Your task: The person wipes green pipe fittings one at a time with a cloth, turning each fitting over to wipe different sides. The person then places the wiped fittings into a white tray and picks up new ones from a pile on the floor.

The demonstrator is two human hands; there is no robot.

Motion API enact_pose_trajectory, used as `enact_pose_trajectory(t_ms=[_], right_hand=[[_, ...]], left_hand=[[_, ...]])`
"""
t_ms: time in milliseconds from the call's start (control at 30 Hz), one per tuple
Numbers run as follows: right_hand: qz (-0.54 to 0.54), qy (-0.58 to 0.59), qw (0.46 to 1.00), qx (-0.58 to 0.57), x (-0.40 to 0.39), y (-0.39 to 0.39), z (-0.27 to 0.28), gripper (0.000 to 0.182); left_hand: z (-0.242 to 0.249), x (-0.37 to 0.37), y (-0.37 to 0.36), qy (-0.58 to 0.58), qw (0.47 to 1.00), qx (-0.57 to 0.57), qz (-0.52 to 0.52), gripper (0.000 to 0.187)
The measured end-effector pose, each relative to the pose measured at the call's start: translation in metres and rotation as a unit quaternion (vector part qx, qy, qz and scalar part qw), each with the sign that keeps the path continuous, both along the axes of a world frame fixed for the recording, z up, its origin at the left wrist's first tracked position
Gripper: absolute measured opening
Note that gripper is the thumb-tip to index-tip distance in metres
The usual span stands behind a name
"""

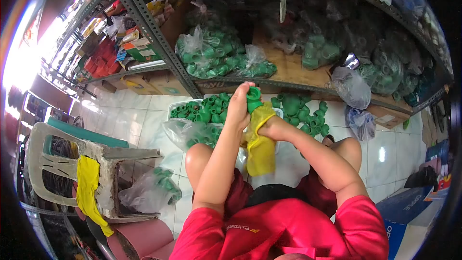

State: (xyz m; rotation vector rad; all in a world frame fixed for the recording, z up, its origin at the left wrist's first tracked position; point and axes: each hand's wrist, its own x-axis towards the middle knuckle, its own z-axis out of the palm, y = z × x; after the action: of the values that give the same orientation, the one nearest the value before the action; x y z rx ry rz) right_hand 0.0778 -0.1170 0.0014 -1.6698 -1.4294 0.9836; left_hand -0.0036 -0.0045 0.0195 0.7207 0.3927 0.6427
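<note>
My left hand (237, 105) is closed round a green plastic pipe fitting (253, 95), whose round opening faces up. A yellow cloth (262, 151) wraps the lower part of the fitting and hangs down between my knees. My right hand (272, 128) is closed on this cloth just under the fitting; some of its fingers are hidden in the folds. Behind my hands, a white tray (172, 110) holds many green fittings (204, 110). More loose green fittings (303, 113) lie on the tiled floor to the right.
A metal shelf (159, 33) ahead bears clear bags of green fittings (211, 48). A worn plastic chair (108, 159) with another yellow cloth (88, 183) stands at left. Bags of fittings (166, 185) lie on the floor near it. A blue box (402, 212) sits at right.
</note>
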Motion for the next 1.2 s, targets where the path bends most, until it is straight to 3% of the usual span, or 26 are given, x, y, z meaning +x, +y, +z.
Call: enact_pose_trajectory(t_ms=[33, 67, 100, 200, 267, 333, 400, 433, 467, 500, 567, 633, 667, 700, 733, 867, 900, 933, 967, 1000, 1033, 1067, 1100, 1167, 1200], right_hand=[[0.022, -0.191, 0.981, -0.011, 0.001, 0.001, -0.016, 0.037], [-0.011, -0.249, 0.968, -0.036, -0.011, -0.009, 0.013, 0.027], [-0.011, -0.247, 0.968, -0.037, -0.011, -0.011, 0.005, 0.027], [-0.054, -0.370, 0.917, 0.140, -0.006, -0.008, -0.044, 0.016], [-0.062, -0.366, 0.917, 0.143, -0.005, -0.001, -0.063, 0.016], [-0.069, -0.360, 0.920, 0.141, -0.002, 0.001, -0.071, 0.016], [0.005, -0.161, 0.985, 0.062, 0.005, 0.005, -0.054, 0.021], [0.005, -0.160, 0.985, 0.062, 0.007, 0.005, -0.041, 0.021], [-0.012, 0.019, 1.000, -0.015, 0.006, 0.003, -0.018, 0.025], [-0.028, 0.198, 0.975, -0.092, 0.005, 0.002, -0.006, 0.029], [0.007, 0.253, 0.964, -0.081, 0.008, 0.004, -0.013, 0.037], [-0.001, 0.520, 0.851, -0.073, 0.001, 0.001, -0.012, 0.036], [-0.001, 0.519, 0.852, -0.072, -0.001, -0.003, -0.016, 0.036], [0.006, 0.619, 0.781, -0.083, -0.003, -0.006, -0.021, 0.038], [0.011, 0.709, 0.699, -0.095, -0.003, -0.008, -0.024, 0.040], [0.027, 0.697, 0.711, -0.084, 0.003, -0.003, -0.014, 0.042], [-0.029, 0.567, 0.823, -0.034, 0.003, -0.001, 0.000, 0.041], [-0.085, 0.417, 0.905, 0.018, 0.004, 0.000, 0.007, 0.039], [-0.084, 0.416, 0.905, 0.018, 0.006, 0.001, 0.004, 0.039], [-0.097, 0.200, 0.972, 0.078, 0.010, 0.001, -0.001, 0.038], [-0.105, -0.027, 0.985, 0.134, 0.012, 0.000, -0.004, 0.036], [-0.107, -0.026, 0.985, 0.135, 0.010, 0.001, 0.002, 0.036], [-0.107, -0.105, 0.985, 0.088, 0.006, 0.000, 0.014, 0.034], [-0.101, -0.261, 0.960, -0.015, 0.000, -0.004, 0.032, 0.030], [-0.107, -0.265, 0.958, 0.010, 0.000, -0.002, 0.019, 0.030]], left_hand=[[-0.017, 0.002, 0.002, 0.058, 0.998, 0.011, 0.034, 0.018], [-0.027, 0.006, -0.001, 0.100, 0.992, 0.028, 0.066, 0.020], [-0.036, 0.009, -0.003, 0.140, 0.984, 0.044, 0.097, 0.021], [-0.041, 0.012, -0.007, 0.169, 0.978, 0.051, 0.112, 0.026], [-0.042, 0.015, -0.007, 0.194, 0.972, 0.047, 0.127, 0.026], [-0.053, 0.020, -0.005, 0.228, 0.954, 0.117, 0.157, 0.027], [-0.051, 0.019, -0.001, 0.175, 0.973, 0.077, 0.131, 0.026], [-0.049, 0.017, 0.002, 0.121, 0.986, 0.038, 0.106, 0.026], [-0.041, 0.016, 0.005, 0.090, 0.993, -0.007, 0.078, 0.026], [-0.035, 0.013, 0.004, 0.092, 0.993, -0.007, 0.079, 0.026], [-0.024, 0.011, 0.005, 0.023, 0.994, -0.091, 0.054, 0.024], [-0.026, 0.010, 0.009, -0.012, 0.990, -0.139, 0.031, 0.024], [-0.021, 0.008, 0.008, -0.134, 0.979, -0.148, -0.029, 0.028], [-0.015, 0.005, 0.007, -0.254, 0.951, -0.153, -0.089, 0.032], [-0.011, 0.004, 0.005, -0.279, 0.944, -0.139, -0.106, 0.042], [-0.004, 0.000, 0.006, -0.246, 0.961, -0.111, -0.064, 0.041], [-0.004, -0.001, 0.008, -0.248, 0.961, -0.110, -0.063, 0.041], [-0.004, -0.002, 0.010, -0.158, 0.983, -0.094, -0.011, 0.039], [-0.005, -0.003, 0.012, -0.067, 0.994, -0.078, 0.041, 0.043], [-0.006, -0.006, 0.015, 0.012, 0.997, -0.056, 0.051, 0.056], [-0.009, -0.006, 0.014, 0.012, 0.997, -0.056, 0.050, 0.056], [-0.006, -0.006, 0.010, 0.074, 0.994, -0.060, 0.058, 0.056], [0.000, -0.005, 0.006, 0.136, 0.987, -0.063, 0.065, 0.056], [-0.003, -0.002, 0.001, 0.147, 0.985, -0.063, 0.060, 0.051], [-0.013, 0.000, 0.003, 0.150, 0.987, -0.039, 0.043, 0.048]])
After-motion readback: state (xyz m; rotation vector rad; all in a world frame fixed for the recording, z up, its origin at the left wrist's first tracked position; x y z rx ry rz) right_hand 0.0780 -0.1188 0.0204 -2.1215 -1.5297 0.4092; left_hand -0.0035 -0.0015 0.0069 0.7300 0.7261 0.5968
